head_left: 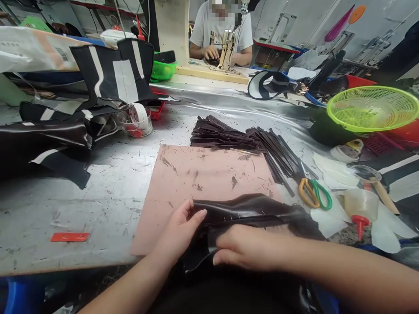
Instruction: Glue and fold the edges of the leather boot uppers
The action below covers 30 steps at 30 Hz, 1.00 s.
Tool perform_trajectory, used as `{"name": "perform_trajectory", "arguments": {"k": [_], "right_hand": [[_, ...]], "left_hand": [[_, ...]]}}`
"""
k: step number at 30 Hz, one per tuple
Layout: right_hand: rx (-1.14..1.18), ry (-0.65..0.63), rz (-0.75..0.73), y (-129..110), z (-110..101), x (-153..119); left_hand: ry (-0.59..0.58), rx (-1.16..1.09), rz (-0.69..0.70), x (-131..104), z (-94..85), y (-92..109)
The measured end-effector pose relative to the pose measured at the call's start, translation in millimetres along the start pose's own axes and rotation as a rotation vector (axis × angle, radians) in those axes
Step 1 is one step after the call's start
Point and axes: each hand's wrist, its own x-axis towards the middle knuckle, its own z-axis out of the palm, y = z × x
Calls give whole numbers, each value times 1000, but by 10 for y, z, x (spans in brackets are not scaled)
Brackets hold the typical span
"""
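A dark, glossy leather piece lies over the near edge of a pink board and hangs down toward my body. My left hand pinches its upper left corner between thumb and fingers. Lower and to the right, my right hand is closed on a fold of the same piece, its fingertips partly hidden by the material. Small light marks run along the leather between the hands. Beyond the board lies a bundle of dark strips, with more strips fanned out to its right.
Scissors with orange and green handles lie right of the board, near a red-tipped bottle. A lime-green basket stands farther right. Black pieces with white strips are heaped at left. Across the table, a person sits at a sewing machine.
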Motion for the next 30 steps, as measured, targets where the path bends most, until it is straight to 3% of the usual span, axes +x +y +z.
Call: {"name": "perform_trajectory", "arguments": {"k": [3, 6, 9, 12, 15, 19, 22, 25, 28, 30], "right_hand": [[61, 82, 51, 17, 205, -49], [-59, 167, -31, 8, 356, -127], [-331, 316, -192, -18, 419, -186], [-388, 483, -172, -36, 392, -206], [-246, 442, -55, -60, 329, -199], [-223, 366, 9, -106, 305, -158], [-274, 341, 6, -117, 328, -112], [-298, 329, 12, -106, 345, -84], [-292, 333, 11, -95, 347, -91], [-287, 330, 3, -92, 346, -103]], "left_hand": [[132, 310, 84, -7, -87, -41], [221, 509, 154, -33, -95, -81], [144, 670, 180, -50, -84, -58], [40, 746, 86, -49, -111, 11], [-54, 766, -4, -43, -135, 55], [-37, 964, 47, -59, -83, 49], [-36, 1219, 239, -86, -57, 21], [-43, 1405, 644, -127, -128, -33], [-132, 1376, 1025, -194, -270, -99], [-240, 1331, 1123, -243, -360, -139]]}}
